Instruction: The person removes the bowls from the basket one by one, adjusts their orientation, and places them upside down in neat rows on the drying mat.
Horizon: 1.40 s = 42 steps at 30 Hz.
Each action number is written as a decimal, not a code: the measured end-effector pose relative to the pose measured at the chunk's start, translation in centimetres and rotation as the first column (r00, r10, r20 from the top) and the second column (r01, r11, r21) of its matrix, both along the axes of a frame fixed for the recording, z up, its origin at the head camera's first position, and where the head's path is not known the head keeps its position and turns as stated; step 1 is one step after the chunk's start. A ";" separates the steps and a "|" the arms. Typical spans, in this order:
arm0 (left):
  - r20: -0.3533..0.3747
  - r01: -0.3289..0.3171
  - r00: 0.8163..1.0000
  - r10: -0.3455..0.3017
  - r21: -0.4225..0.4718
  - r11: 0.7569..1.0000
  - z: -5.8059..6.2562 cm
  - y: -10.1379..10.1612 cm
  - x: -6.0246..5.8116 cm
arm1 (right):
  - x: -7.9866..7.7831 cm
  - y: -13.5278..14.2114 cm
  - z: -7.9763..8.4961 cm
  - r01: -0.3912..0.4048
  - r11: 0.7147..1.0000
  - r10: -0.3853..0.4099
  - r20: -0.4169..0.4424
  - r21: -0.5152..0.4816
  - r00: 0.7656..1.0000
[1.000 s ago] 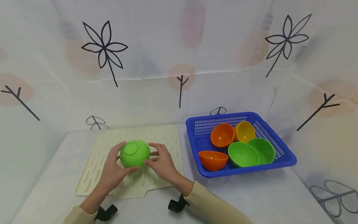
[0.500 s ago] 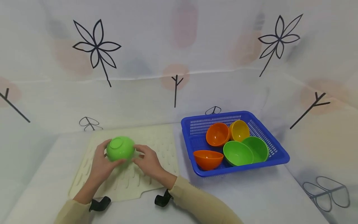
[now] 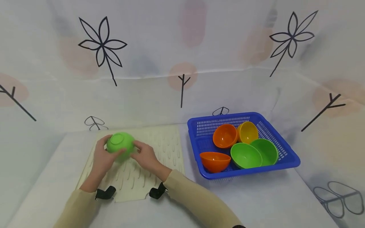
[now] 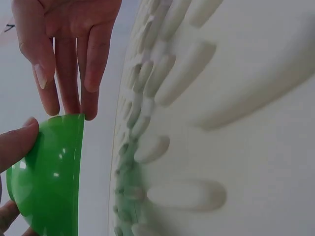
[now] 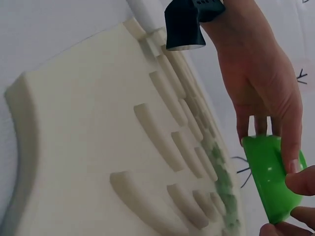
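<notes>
Holding, head view: your left hand (image 3: 102,158) curls round the left side of the green bowl (image 3: 124,142), thumb laid on its near side; your right hand (image 3: 144,156) meets its right side.
Bowl position, head view: over the left part of the ridged cream mat (image 3: 168,142), upside down and tilted, foot ring facing up.
Basket, head view: the blue basket (image 3: 251,171) stands right of the mat, with two orange bowls (image 3: 225,136), a yellow bowl (image 3: 248,133) and two more green bowls (image 3: 246,155) inside.
Left grip, left wrist view: you have the outer wall clamped between thumb and fingers. Gap visible between rim and mat.
Right grip, left wrist view: your fingertips reach the rim nearly straight, thumb clear of the wall; reads as a steadying touch, not a pinch.
Wall, left wrist view: glossy, thin at the rim, apparently plastic. Expect it light and fairly stiff, maybe flexing under a hard squeeze; probably not fragile.
Slip, right wrist view: smooth curve narrowing toward the foot, so a grip too near the foot may slide. Cannot tell whether it is wet.
Best hold, right wrist view: take opposite sides of the wall, fingers spread, light pressure; keep your fingertips from under the rim.
</notes>
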State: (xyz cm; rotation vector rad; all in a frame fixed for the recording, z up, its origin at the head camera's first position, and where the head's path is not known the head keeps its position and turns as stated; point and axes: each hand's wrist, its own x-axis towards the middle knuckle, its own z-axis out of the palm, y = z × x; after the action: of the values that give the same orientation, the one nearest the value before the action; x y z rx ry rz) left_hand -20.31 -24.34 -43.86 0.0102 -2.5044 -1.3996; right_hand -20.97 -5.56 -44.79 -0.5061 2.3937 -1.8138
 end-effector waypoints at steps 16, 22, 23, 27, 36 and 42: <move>0.071 -0.142 0.987 0.141 0.002 0.990 -0.7 -2.4 -1.7 | -2.0 -3.7 -0.7 0.020 0.989 -0.017 -0.015 0.147 1.000; 0.125 -0.135 0.983 0.136 -0.022 0.991 -1.2 -3.0 -2.4 | -2.6 -4.3 -1.2 -0.025 0.985 0.017 0.048 0.168 0.999; 0.145 -0.130 0.981 0.131 -0.017 0.991 -1.2 -3.0 -2.6 | -2.7 -4.3 -1.3 -0.032 0.984 0.022 0.059 0.174 0.998; 0.215 -0.105 0.972 0.096 0.031 0.994 -1.3 -3.3 -3.2 | -2.9 -4.3 -1.0 -0.105 0.973 0.093 0.064 0.207 0.994; 0.229 -0.117 0.969 0.095 0.085 0.989 -1.3 -3.6 -4.2 | -3.2 -4.3 0.0 -0.279 0.884 0.281 0.050 0.375 0.958; 0.191 -0.151 0.973 0.134 0.080 0.985 -1.3 -3.9 -4.6 | -3.5 -4.4 -0.3 -0.268 0.877 0.274 0.042 0.398 0.961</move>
State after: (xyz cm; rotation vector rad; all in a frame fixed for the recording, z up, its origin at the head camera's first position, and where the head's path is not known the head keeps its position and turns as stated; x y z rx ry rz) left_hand -24.87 -28.28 -45.17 0.3473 -2.5209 -1.5178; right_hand -24.50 -9.95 -45.07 -0.7593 2.4583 -1.1669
